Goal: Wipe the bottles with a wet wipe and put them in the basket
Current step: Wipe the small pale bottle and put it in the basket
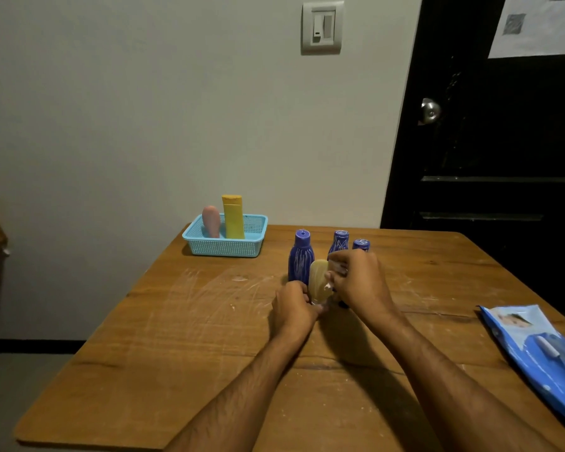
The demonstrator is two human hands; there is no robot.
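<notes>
A pale yellow, rounded plastic bottle [318, 280] is held upright just above the scratched wooden table [183, 321], near its middle. Its lower end is gripped by the left hand [292, 306], fingers curled round the base. The right hand [359, 282] is closed on a crumpled white wet wipe [337, 267], which is pressed against the bottle's right side and top.

Just behind the hands, three glossy blue bottles are stood on the table: a tall waisted one with a domed cap [301, 257] to the left, a second patterned one [340, 242] behind the right hand, and a third [361, 244] of which only the cap is seen.

Farther back, at the table's rear left edge, a light blue perforated plastic basket [225, 247] of rectangular shape is placed. Two bottles are stood in it: a smooth pink rounded one [211, 221] and, just beside it, a flat-sided yellow one with a squared cap [233, 216].

A soft, shiny blue wet-wipe pack [535, 353] is laid flat at the table's right edge, well apart from the hands.
</notes>
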